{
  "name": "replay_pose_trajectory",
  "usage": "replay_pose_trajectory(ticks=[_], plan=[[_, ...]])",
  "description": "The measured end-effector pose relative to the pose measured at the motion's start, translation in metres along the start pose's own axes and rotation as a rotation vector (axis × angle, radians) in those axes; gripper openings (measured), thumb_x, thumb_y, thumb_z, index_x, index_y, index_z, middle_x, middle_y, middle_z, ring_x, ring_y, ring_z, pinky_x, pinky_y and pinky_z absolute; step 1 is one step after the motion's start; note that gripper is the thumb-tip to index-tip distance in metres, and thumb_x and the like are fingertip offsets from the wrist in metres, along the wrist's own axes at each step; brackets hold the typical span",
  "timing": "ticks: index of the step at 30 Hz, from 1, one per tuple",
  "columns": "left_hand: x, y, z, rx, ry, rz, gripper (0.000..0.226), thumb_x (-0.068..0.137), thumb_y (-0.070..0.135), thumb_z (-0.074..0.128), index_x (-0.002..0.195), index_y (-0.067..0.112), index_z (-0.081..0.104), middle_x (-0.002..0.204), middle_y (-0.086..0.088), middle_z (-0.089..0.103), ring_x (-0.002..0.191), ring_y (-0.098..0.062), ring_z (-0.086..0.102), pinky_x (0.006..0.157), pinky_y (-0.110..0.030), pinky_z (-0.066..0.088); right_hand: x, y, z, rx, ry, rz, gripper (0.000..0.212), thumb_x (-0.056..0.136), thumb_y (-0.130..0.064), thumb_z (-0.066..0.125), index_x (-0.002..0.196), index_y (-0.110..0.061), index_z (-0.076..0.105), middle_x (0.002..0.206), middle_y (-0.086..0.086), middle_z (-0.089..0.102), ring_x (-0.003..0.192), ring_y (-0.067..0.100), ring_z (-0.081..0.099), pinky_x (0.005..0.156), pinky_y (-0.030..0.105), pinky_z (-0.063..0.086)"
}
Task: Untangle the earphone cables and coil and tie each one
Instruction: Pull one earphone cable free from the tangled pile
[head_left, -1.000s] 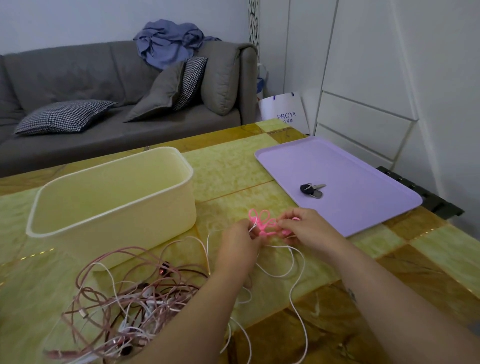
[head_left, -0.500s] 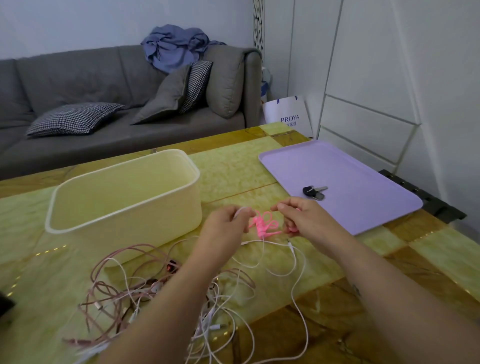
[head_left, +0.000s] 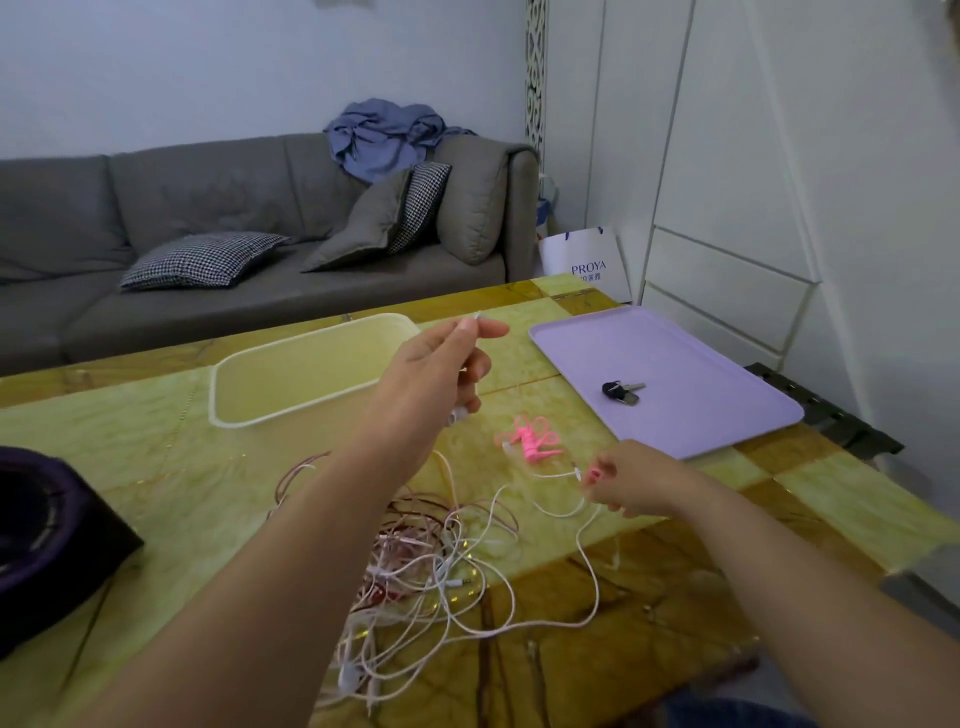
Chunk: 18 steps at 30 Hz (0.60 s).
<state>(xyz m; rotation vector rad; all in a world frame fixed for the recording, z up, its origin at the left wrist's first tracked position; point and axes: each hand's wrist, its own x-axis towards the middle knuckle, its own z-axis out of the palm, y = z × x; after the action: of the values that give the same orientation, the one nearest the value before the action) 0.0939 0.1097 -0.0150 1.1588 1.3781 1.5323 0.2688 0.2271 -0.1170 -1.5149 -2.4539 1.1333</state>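
A tangle of white and dusty-pink earphone cables (head_left: 431, 561) lies on the green marble table between my forearms. My left hand (head_left: 441, 364) is raised above the table and pinches the end of a white cable between thumb and forefinger. My right hand (head_left: 623, 483) hovers low near the table's right side and pinches a pink piece joined to a white cable (head_left: 571, 512). A bright pink bundle of cord (head_left: 532, 441) lies loose on the table between the two hands, touched by neither.
A cream plastic bin (head_left: 311, 374) stands behind my left hand. A lilac tray (head_left: 675, 364) with keys (head_left: 621, 391) lies at the right. A dark object (head_left: 47, 540) sits at the left edge. A grey sofa stands beyond the table.
Both hands let go of the pink bundle, which now lies on the table. My left hand rose with a white cable end; my right hand dropped back toward me. The view tilted up.
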Motion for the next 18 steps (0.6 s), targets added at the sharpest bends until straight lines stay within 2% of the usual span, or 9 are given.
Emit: replay_pose_trajectory(ticks=[2,5,8,10,12,14,15,16,18], plan=[[-0.012,0.005,0.001,0.018,0.011,0.005,0.031,0.102,0.025,0.034,0.098,0.015,0.063,0.058,0.006,0.042,0.041,-0.005,0.028,0.047,-0.017,0.035,-0.006,0.012,0.008,-0.162,0.036,0.028,0.011,0.088,-0.014,0.056,0.089,-0.011,0.067,0.094,0.005,0.065,0.083,0.018,0.059,0.071,0.027,0.048],[-0.027,0.010,0.002,0.061,0.001,0.004,0.031,0.102,0.026,0.034,0.100,0.016,0.063,0.060,0.006,0.042,0.042,-0.005,0.029,0.050,-0.017,0.037,-0.012,0.027,0.022,-0.262,0.109,0.043,0.018,0.092,-0.014,0.053,0.096,-0.005,0.068,0.102,0.012,0.066,0.095,0.024,0.061,0.071,0.024,0.041],[-0.037,0.015,0.001,0.091,0.005,0.010,0.030,0.103,0.026,0.034,0.100,0.017,0.063,0.061,0.005,0.042,0.042,-0.005,0.030,0.054,-0.018,0.039,-0.016,0.032,0.025,-0.312,0.156,0.034,0.028,0.093,-0.022,0.055,0.110,-0.002,0.064,0.116,0.014,0.063,0.111,0.026,0.057,0.087,0.026,0.041],[-0.042,0.019,-0.002,0.110,0.010,0.012,0.031,0.103,0.026,0.034,0.100,0.018,0.064,0.062,0.006,0.043,0.043,-0.006,0.031,0.058,-0.020,0.042,-0.021,0.029,0.020,-0.330,0.127,0.051,0.040,0.092,-0.030,0.058,0.125,-0.008,0.056,0.130,0.009,0.057,0.120,0.022,0.052,0.094,0.024,0.038],[-0.046,0.025,-0.005,0.113,-0.003,0.009,0.030,0.102,0.025,0.035,0.100,0.018,0.064,0.061,0.006,0.044,0.045,-0.007,0.032,0.063,-0.022,0.045,-0.029,0.014,0.008,-0.318,0.122,0.025,0.047,0.089,-0.025,0.061,0.133,-0.015,0.049,0.137,0.006,0.051,0.124,0.019,0.048,0.096,0.025,0.038],[-0.050,0.032,-0.009,0.100,-0.044,-0.009,0.030,0.102,0.024,0.035,0.102,0.017,0.064,0.060,0.007,0.044,0.047,-0.008,0.032,0.067,-0.024,0.046,-0.042,-0.015,-0.007,-0.182,0.151,-0.101,0.056,0.085,-0.017,0.063,0.138,-0.022,0.044,0.139,0.001,0.048,0.126,0.016,0.046,0.092,0.024,0.040],[-0.052,0.036,-0.011,0.088,-0.078,-0.019,0.029,0.102,0.023,0.036,0.102,0.016,0.064,0.059,0.007,0.043,0.047,-0.009,0.033,0.069,-0.024,0.047,-0.053,-0.035,-0.013,-0.039,0.140,-0.203,0.063,0.083,-0.017,0.067,0.140,-0.025,0.040,0.140,-0.002,0.046,0.127,0.013,0.044,0.089,0.022,0.040],[-0.055,0.041,-0.013,0.071,-0.113,-0.025,0.028,0.101,0.022,0.036,0.103,0.015,0.063,0.059,0.008,0.042,0.047,-0.009,0.034,0.070,-0.024,0.048,-0.063,-0.058,-0.020,0.129,0.102,-0.310,0.069,0.081,-0.017,0.071,0.141,-0.028,0.037,0.140,-0.005,0.045,0.128,0.009,0.041,0.088,0.020,0.041],[-0.060,0.052,-0.016,0.010,-0.184,-0.028,0.026,0.100,0.020,0.037,0.101,0.012,0.062,0.057,0.007,0.041,0.046,-0.009,0.034,0.069,-0.024,0.048,-0.083,-0.102,-0.030,0.364,-0.026,-0.506,0.073,0.078,-0.014,0.075,0.138,-0.032,0.038,0.136,-0.009,0.048,0.128,0.002,0.040,0.095,0.023,0.043]])
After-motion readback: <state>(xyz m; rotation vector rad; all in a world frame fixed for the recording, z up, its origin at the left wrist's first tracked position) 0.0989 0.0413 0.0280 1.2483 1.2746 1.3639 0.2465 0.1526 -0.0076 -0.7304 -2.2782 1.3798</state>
